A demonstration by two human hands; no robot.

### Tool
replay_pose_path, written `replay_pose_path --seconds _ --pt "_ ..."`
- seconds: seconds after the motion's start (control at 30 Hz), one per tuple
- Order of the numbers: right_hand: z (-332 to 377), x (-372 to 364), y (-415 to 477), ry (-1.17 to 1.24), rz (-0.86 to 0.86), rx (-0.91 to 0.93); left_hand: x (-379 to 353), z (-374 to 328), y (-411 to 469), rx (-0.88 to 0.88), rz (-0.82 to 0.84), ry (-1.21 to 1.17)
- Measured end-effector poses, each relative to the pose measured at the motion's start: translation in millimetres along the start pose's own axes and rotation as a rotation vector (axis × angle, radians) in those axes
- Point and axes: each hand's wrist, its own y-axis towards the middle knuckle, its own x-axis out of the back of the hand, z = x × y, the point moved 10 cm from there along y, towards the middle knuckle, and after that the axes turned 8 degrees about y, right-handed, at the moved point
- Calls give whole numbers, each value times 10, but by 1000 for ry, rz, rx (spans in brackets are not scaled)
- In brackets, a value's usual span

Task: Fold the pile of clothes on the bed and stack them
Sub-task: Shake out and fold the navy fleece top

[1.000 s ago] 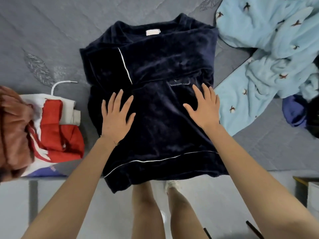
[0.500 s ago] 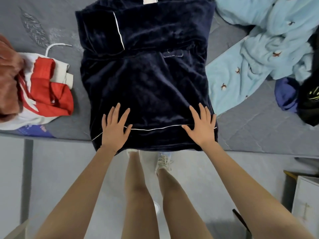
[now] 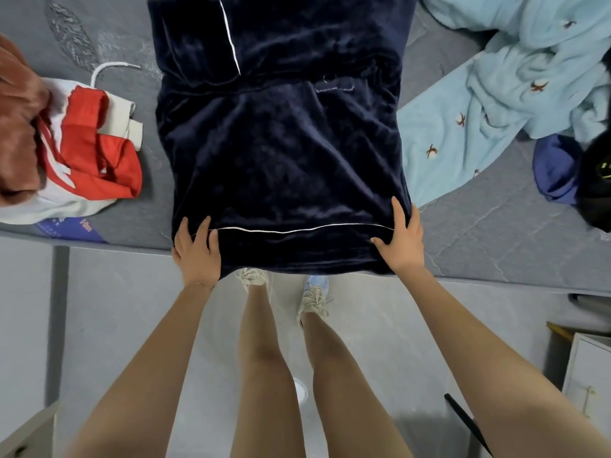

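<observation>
A dark navy velvet top (image 3: 281, 143) with white piping lies flat on the grey bed (image 3: 479, 233), its hem hanging over the near edge. My left hand (image 3: 196, 249) rests on the hem's left corner. My right hand (image 3: 401, 239) presses the hem's right corner, fingers straight along the side edge and thumb spread across the fabric. Left of the top sits a stack of folded clothes: a red and white garment (image 3: 89, 153) with a rust-brown one (image 3: 16, 127) on it. Unfolded light blue fleece pieces (image 3: 496, 94) lie in a heap to the right.
A purple garment (image 3: 555, 166) and a black item (image 3: 595, 180) sit at the bed's right edge. My legs and sneakers (image 3: 310, 295) stand on the pale floor below the bed. A white cabinet (image 3: 588, 385) is at the lower right.
Both hands have slid down the navy top from its middle to the hem and spread apart to its two corners. The camera has tilted down toward the floor.
</observation>
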Motion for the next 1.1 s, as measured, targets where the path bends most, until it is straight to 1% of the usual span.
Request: replay_pose_path --seconds 0.07,0.13,0.2,0.23,0.3,0.33,0.37,0.47,0.57,0.63,0.7,0.83,0.93,1.1 --pt "-12 15 -9 91 -26 -4 19 97 -27 87 -41 -69" --pt "-22 55 -39 243 -73 -17 44 161 -38 154 -94 -154" --pt "-126 83 -70 451 -131 -149 68 245 -35 230 -148 -235" --pt "-200 68 -84 520 -146 -236 41 342 -25 307 -154 -297" --pt "-298 16 -91 514 -131 -368 -74 560 -46 506 -105 -439" --pt "-326 -12 -91 483 -112 -405 -133 639 -72 571 -65 -468" --pt "-345 -36 -92 467 -92 -426 -167 692 -93 599 -22 -457" --pt "-357 -80 -97 514 -79 -455 -134 683 -125 537 86 -336" --pt "-262 -133 -83 631 -71 -463 -9 408 -126 404 111 -417" --pt "-88 -186 -91 772 -56 -448 119 119 -139 315 100 -552" --pt "138 -245 -110 883 -33 -420 206 -138 -162 288 94 -696" --pt "689 -279 -70 997 -2 -303 321 -620 -44 236 106 -911" --pt "1070 -235 44 1093 25 -283 429 -877 181 249 104 -1066" --pt "1596 -46 400 1351 23 -321 657 -1242 709 334 122 -1460"
